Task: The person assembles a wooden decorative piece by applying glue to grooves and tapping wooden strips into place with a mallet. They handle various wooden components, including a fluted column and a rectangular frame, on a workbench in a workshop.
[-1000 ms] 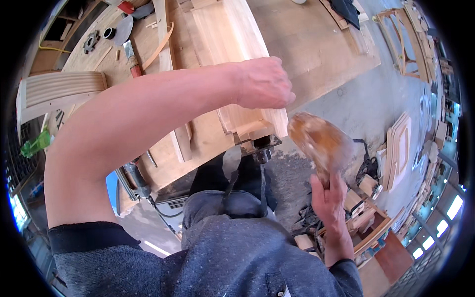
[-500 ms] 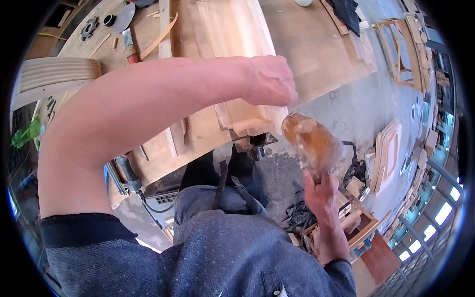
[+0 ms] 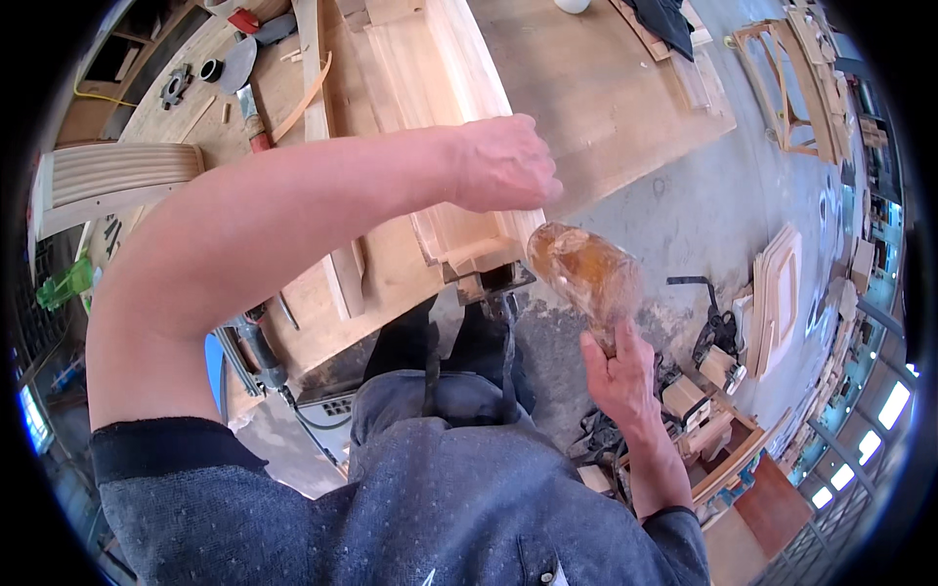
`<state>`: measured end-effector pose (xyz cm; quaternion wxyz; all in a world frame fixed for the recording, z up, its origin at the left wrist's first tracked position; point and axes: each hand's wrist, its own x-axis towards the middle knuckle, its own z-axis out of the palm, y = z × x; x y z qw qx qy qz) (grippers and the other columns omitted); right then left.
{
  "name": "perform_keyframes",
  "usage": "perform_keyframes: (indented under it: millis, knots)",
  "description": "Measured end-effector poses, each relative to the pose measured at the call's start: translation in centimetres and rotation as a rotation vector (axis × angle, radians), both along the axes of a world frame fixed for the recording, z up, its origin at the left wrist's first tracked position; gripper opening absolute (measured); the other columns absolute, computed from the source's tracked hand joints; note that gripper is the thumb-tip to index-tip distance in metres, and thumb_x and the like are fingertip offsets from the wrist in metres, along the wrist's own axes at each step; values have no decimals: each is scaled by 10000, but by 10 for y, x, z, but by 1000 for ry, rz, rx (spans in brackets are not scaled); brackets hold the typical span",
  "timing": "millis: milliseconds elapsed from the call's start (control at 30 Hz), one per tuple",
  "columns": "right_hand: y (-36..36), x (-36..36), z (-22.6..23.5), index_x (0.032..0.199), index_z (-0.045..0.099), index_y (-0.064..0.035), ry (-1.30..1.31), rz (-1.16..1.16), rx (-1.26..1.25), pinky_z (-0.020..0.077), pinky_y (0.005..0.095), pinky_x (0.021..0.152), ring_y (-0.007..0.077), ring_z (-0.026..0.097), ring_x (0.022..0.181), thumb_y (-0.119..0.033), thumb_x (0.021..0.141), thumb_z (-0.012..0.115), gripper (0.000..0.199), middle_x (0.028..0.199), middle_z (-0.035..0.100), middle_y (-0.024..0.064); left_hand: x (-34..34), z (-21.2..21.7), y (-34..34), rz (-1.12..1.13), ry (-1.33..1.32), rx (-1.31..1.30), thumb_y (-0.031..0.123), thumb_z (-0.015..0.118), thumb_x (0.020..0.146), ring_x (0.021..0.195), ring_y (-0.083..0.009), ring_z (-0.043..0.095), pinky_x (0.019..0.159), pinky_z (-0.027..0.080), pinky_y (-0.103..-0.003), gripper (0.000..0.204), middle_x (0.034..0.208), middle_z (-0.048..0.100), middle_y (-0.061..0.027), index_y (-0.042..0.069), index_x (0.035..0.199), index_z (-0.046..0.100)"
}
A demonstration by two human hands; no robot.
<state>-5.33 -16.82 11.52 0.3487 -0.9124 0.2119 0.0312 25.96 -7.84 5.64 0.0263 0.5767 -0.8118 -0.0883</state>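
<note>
Head view: right hand (image 3: 618, 371) raises mallet (image 3: 584, 273) beside left hand (image 3: 503, 166).

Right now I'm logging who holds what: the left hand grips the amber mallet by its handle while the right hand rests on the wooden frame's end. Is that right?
The hands are swapped. In the head view the right hand grips the amber mallet by its handle, while the left hand rests on the wooden frame's end.

Two hands (image 3: 503, 166), one mallet (image 3: 586, 273), one wooden frame (image 3: 440, 117).
</note>
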Motion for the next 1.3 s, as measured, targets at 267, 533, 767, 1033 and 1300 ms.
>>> perform_keyframes:
  millis: [267, 533, 767, 1033, 1300]
  knots:
    - [0, -14, -18, 1351, 482, -7, -48, -372, 498, 464, 301, 510, 166, 540, 523, -129, 1006, 610, 387, 779, 594, 59, -2, 35, -20, 31, 99, 374, 141, 807, 769, 983, -329, 687, 827, 533, -435, 178, 940, 709, -114, 53, 860, 682]
    - [-22, -9, -38, 1568, 327, -88, 142, -644, 1288, 380, 230, 461, 57, 432, 524, -207, 1056, 557, 574, 723, 467, -18, 1, 27, -14, 21, 215, 295, 171, 835, 719, 1043, -304, 611, 917, 493, -428, 287, 977, 638, -84, 60, 899, 641]
    - [-24, -21, -47, 1389, 529, -24, -3, -399, 901, 484, 297, 560, 180, 598, 591, -111, 952, 632, 457, 780, 616, 71, -1, 26, -20, -21, 200, 244, 140, 822, 653, 991, -252, 583, 924, 456, -402, 318, 896, 586, -54, 98, 882, 605]
    - [-22, -18, -37, 1470, 471, -41, -162, 77, 269, 553, 394, 623, 323, 658, 717, -43, 857, 746, 672, 933, 665, 161, -13, 45, -2, 250, 31, 239, 285, 940, 609, 1312, -274, 460, 1221, 225, -550, 792, 1287, 500, -98, 101, 1259, 526]
    - [-14, -7, -13, 1403, 500, 23, -47, -74, 341, 563, 368, 743, 388, 706, 867, -61, 924, 706, 528, 1021, 699, 221, -80, -49, 92, 1159, 571, -338, 365, 653, 956, 1446, -440, 268, 1216, 214, -525, 781, 1537, 242, -292, -49, 1486, 257]
